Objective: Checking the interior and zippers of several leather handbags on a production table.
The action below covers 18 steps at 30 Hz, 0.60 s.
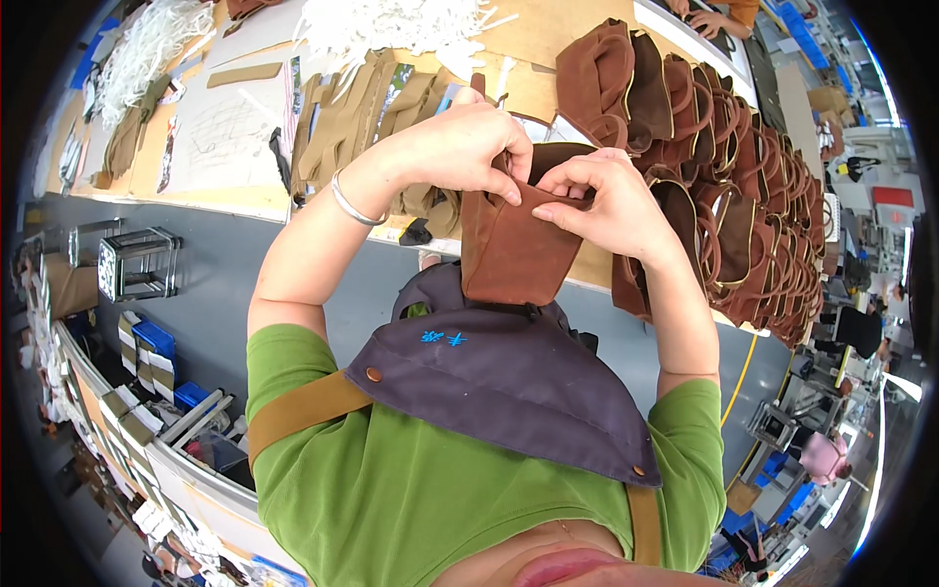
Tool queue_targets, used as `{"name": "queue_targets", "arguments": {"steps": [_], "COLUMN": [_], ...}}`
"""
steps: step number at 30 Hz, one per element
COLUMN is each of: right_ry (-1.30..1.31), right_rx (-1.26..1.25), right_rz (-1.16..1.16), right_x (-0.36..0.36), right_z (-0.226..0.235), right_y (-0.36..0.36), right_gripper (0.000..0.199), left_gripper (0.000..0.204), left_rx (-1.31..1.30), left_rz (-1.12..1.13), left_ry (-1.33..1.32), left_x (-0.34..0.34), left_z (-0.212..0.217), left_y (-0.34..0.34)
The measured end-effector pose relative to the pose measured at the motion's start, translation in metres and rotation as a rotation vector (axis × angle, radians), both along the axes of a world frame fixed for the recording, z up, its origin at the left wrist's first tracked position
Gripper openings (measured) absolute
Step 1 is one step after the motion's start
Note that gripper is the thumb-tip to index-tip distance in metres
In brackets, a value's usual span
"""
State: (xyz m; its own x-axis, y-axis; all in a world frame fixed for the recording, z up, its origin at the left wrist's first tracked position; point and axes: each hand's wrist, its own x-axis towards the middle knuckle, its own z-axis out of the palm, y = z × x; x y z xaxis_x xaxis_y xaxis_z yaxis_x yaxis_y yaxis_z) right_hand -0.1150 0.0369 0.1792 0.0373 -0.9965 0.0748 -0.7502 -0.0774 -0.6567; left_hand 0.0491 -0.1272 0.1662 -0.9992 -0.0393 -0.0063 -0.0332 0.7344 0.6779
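A brown bag (518, 256) hangs upright between my hands at the table's edge, its opening facing up. My left hand (476, 147) pinches the rim at the left, thumb pressed on the near edge. At the right part of the same rim, my right hand (608, 201) grips with its thumb outside and its fingers curled over the edge. The fingertips inside the bag are partly hidden. Just right of my right hand stands a large group of similar brown bags (729, 186) with handles and gold-coloured zips.
On the table (225, 196) lie bundles of olive-tan straps (342, 127) and a heap of white strips (391, 34). Another white heap (152, 59) is at the far left. A metal stool (137, 262) stands on the floor. Another person's hand (706, 22) shows at the far right.
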Motion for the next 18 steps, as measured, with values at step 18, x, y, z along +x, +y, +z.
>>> {"name": "queue_targets", "arguments": {"steps": [18], "right_ry": [-0.441], "right_rx": [0.462], "right_rz": [0.047], "right_x": [-0.025], "right_z": [-0.009], "right_y": [-0.016], "right_gripper": [0.019], "left_gripper": [0.017], "left_rx": [0.117], "left_rz": [-0.086], "left_ry": [0.147], "left_x": [-0.003], "left_z": [-0.006], "left_y": [0.005]}}
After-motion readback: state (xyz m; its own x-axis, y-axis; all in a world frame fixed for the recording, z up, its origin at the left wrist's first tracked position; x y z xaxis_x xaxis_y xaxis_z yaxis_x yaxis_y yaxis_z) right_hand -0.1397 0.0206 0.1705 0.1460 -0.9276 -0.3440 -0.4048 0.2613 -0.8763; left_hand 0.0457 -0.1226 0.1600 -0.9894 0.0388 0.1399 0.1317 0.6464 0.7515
